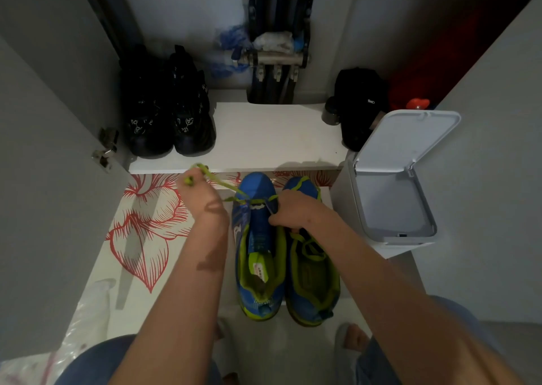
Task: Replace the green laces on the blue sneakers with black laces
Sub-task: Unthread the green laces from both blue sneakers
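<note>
Green lace (223, 183) nearly out of blue sneaker (258, 252); left hand (193, 191) pinches it, right hand (290, 211) grips upper; next, clear last eyelets

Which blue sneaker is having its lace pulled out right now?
The left blue-and-green sneaker: the left hand holds its green lace stretched sideways while the right hand grips its upper. The right sneaker keeps its lace unheld.

mesh cloth sneakers (258, 255), matt plastic bin (393, 179)
</note>
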Motion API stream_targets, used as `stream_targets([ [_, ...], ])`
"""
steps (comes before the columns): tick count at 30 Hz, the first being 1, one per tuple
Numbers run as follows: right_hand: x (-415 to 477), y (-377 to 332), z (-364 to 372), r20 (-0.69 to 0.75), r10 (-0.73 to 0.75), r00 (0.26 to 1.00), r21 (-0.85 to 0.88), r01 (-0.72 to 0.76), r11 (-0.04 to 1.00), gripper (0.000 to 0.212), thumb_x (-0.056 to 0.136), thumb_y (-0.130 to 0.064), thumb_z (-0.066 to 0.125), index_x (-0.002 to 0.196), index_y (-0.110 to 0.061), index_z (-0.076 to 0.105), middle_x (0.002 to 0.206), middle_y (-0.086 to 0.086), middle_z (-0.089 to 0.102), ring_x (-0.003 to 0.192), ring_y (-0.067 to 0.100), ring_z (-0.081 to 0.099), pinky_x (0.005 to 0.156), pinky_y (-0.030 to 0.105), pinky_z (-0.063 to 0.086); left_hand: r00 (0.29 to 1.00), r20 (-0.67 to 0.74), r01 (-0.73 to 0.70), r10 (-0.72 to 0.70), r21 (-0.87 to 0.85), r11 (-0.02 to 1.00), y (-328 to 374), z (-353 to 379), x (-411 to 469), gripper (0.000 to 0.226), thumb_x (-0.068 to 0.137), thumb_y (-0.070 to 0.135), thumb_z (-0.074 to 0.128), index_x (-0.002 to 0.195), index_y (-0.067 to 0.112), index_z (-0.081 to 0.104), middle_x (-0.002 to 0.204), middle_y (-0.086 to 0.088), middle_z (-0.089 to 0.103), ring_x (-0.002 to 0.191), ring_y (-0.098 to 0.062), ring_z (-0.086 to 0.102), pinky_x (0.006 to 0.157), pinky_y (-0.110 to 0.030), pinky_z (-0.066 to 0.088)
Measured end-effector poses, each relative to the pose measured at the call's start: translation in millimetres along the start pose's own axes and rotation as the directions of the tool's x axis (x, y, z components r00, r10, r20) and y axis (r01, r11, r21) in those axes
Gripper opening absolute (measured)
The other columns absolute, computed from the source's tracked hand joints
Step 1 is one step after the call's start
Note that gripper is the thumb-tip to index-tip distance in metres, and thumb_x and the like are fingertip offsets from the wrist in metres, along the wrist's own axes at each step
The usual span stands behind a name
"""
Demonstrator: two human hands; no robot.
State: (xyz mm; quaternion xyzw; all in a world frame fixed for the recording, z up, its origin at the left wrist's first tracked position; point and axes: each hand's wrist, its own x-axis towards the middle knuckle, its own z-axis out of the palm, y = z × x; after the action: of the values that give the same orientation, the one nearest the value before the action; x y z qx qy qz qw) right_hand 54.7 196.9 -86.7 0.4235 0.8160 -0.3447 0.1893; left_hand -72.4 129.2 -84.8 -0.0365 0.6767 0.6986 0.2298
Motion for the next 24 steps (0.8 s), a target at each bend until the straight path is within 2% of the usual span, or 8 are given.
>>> stream_targets([
  [3,0,0,0,-0.003,0.004,1.000,0.005,-0.004,1.000,0.036,0.086,-0.018,0.057,0.059,-0.014,0.035,0.058,0.004,0.040,0.052,0.016,0.040,0.053,0.028,0.032,0.986,0.082,0.161,-0.146,-0.224,0.961,10,-3,7,0.022,0.101,0.012,0.033,0.085,0.011,0.048,0.071,-0.003,0.057,0.058,-0.008,0.059,0.053,-0.021,0.042],
  [5,1,0,0,-0.014,0.011,1.000,-0.001,-0.011,1.000,0.036,0.086,-0.019,0.057,0.059,-0.013,0.035,0.059,0.004,0.040,0.053,0.016,0.040,0.052,0.028,0.031,0.980,0.117,0.162,-0.158,-0.023,0.987,9,-3,3,0.019,0.099,0.011,0.037,0.086,0.007,0.049,0.073,-0.009,0.056,0.049,-0.006,0.061,0.052,-0.024,0.044],
  [7,3,0,3,-0.075,0.008,0.997,-0.028,-0.010,1.000,0.035,0.088,-0.021,0.055,0.061,-0.014,0.035,0.063,0.003,0.043,0.060,0.017,0.045,0.051,0.027,0.031,0.992,0.095,0.043,-0.085,0.378,0.925,-2,-1,1,0.017,0.095,0.007,0.045,0.111,0.000,0.048,0.101,-0.019,0.060,0.085,-0.017,0.067,0.073,-0.031,0.050],
  [9,6,-2,8,-0.238,-0.031,0.971,-0.058,0.018,0.998,0.029,0.092,-0.022,0.051,0.067,-0.014,0.041,0.079,0.006,0.052,0.077,0.019,0.052,0.054,0.028,0.035,0.995,0.096,-0.077,0.003,0.784,0.616,-12,-2,-1,0.046,0.090,0.009,0.055,0.131,0.002,0.035,0.130,-0.021,0.046,0.120,-0.031,0.046,0.097,-0.036,0.037],
  [11,10,-3,12,-0.420,-0.083,0.904,-0.074,0.057,0.996,0.017,0.095,-0.019,0.048,0.086,-0.009,0.059,0.100,0.007,0.058,0.093,0.019,0.056,0.066,0.031,0.044,0.991,0.136,-0.135,0.020,0.934,0.331,-14,-4,-5,0.062,0.089,0.013,0.060,0.141,0.008,0.027,0.141,-0.018,0.032,0.130,-0.032,0.031,0.106,-0.041,0.029],
  [15,21,-8,24,-0.452,-0.215,0.865,-0.137,0.172,0.976,0.020,0.094,-0.015,0.052,0.110,-0.013,0.064,0.121,0.009,0.052,0.118,0.023,0.043,0.087,0.030,0.039,0.960,0.278,-0.281,0.035,0.954,0.108,-13,-5,-6,0.053,0.093,0.008,0.051,0.142,0.006,0.029,0.142,-0.017,0.033,0.132,-0.031,0.031,0.105,-0.040,0.032],
  [19,30,-12,34,-0.448,-0.247,0.859,-0.279,0.128,0.952,0.023,0.092,-0.016,0.055,0.114,-0.013,0.060,0.129,0.011,0.044,0.124,0.027,0.034,0.096,0.032,0.034,0.880,0.456,-0.425,-0.131,0.880,0.211,-13,-9,-11,0.033,0.093,0.026,0.054,0.111,-0.001,0.061,0.112,-0.018,0.064,0.103,-0.030,0.061,0.082,-0.032,0.049],
  [24,31,-18,31,-0.450,-0.199,0.870,-0.307,0.059,0.950,0.030,0.091,-0.011,0.053,0.121,-0.011,0.052,0.133,0.014,0.040,0.126,0.028,0.031,0.099,0.032,0.032,0.824,0.462,-0.374,-0.327,0.878,0.298,-16,-16,-17,0.032,0.089,0.022,0.060,0.108,-0.004,0.061,0.107,-0.021,0.064,0.100,-0.031,0.064,0.085,-0.039,0.055],
])
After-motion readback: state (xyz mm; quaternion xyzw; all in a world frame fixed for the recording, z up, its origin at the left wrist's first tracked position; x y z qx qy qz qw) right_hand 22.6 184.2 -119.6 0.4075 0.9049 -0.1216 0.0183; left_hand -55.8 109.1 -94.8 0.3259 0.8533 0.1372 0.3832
